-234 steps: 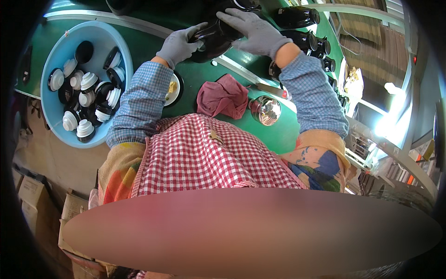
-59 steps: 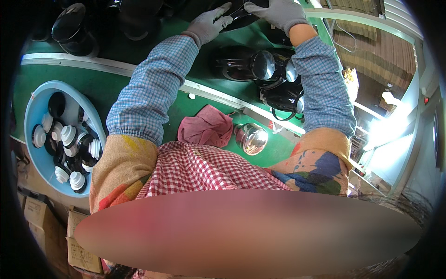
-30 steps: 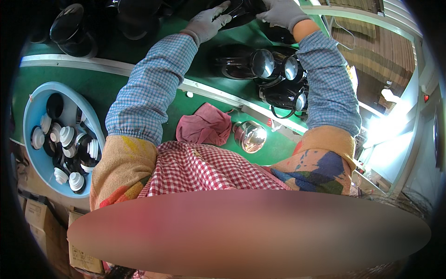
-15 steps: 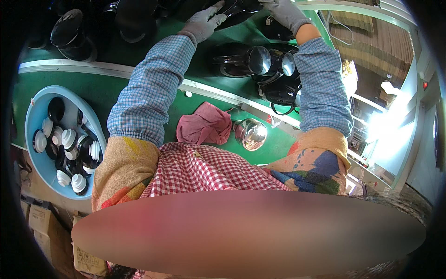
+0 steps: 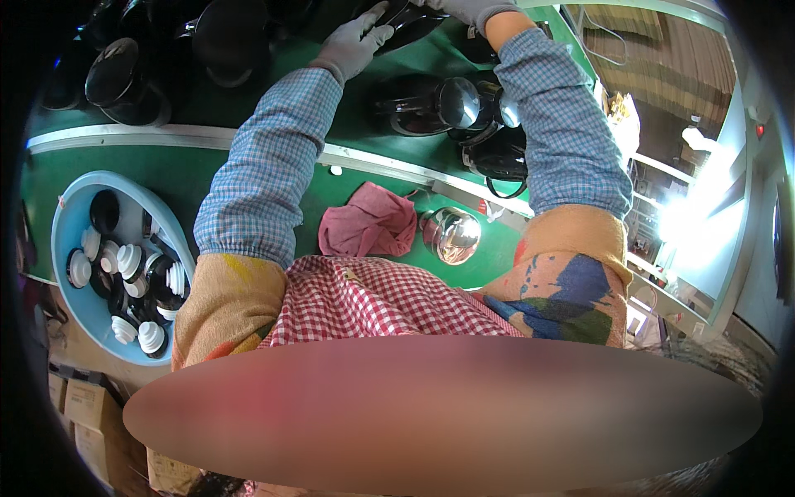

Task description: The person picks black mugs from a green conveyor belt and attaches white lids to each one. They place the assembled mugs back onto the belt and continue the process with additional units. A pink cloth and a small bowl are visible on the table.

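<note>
At the top edge of the head view, both my hands, in grey gloves, are at a glossy black jug (image 5: 411, 30), whose far part is cut off by the picture's edge. My left hand (image 5: 354, 43) grips its left side, fingers and thumb closed on it. From the right, my right hand (image 5: 474, 10) holds the jug's other end, its fingers partly cut off. Below and right of the jug, several more black jugs (image 5: 418, 103) with handles and shiny round ends lie on the green bench (image 5: 352, 124).
A pink cloth (image 5: 368, 222) and a shiny metal vessel (image 5: 452, 235) lie on the nearer green surface, before a pale rail (image 5: 377, 166). At left stands a blue basin (image 5: 62, 248) of black-and-white stoppers (image 5: 130, 259). More black jugs (image 5: 228, 41) crowd the far left. Cardboard boxes (image 5: 91, 406) sit lower left.
My right hand has moved left and up along the jug, partly out of the picture. My left hand keeps its hold, slightly further left. The whole view has shifted a little.
</note>
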The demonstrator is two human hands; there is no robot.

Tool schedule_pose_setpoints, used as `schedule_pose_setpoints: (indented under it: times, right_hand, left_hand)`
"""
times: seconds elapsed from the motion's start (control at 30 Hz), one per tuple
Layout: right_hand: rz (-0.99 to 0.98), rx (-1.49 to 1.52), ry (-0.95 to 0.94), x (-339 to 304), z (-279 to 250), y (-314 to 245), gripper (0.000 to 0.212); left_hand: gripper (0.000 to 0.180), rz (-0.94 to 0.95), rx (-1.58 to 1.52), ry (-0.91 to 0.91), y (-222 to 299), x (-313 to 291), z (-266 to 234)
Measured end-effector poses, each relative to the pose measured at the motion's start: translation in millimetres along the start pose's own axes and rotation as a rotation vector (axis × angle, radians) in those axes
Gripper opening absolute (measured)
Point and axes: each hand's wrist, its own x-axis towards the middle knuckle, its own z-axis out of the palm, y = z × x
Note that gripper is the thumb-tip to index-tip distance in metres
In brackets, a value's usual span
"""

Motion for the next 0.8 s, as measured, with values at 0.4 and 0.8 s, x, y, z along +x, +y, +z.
schedule_pose_setpoints:
  times: [0.4,0.8]
  right_hand:
    - [0.317,0.438,-0.214,-11.7,-15.4,-28.8,0.073]
    - [0.490,0.402,-0.306,-87.3,-0.8,73.6,0.081]
  left_hand:
    - [0.061,-0.134,0.315,0.040,13.3,-2.2,-0.4]
    - [0.070,0.237,0.625,0.360,30.4,57.5,1.8]
